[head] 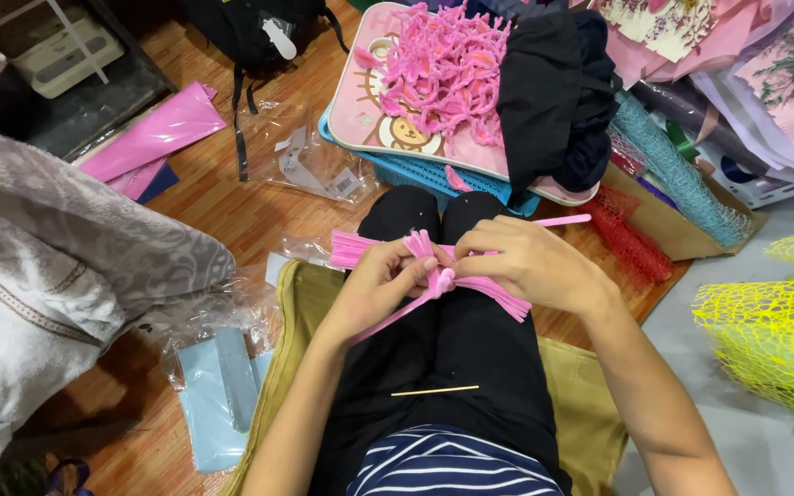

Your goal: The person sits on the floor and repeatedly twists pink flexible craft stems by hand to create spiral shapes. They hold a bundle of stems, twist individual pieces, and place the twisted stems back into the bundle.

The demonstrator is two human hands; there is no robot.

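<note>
Over the person's lap, the left hand (374, 280) and right hand (526, 262) both pinch a bundle of pink pipe cleaners (434, 271), fingers pressed together around it.

Person wore a navy top with white horizontal stripes (457, 464) and plain black trousers (457, 344). Both forearms were bare, sleeves not visible. No rings, watch or bracelets were seen.

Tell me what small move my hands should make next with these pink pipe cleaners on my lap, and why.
Probably keep winding the loose pink stem a little further round the bend. The left hand pinches a small curl at the middle of the pink pipe cleaner bundle, the right hand steadies it, and one stem's end still juts out sideways, unwrapped.
</note>
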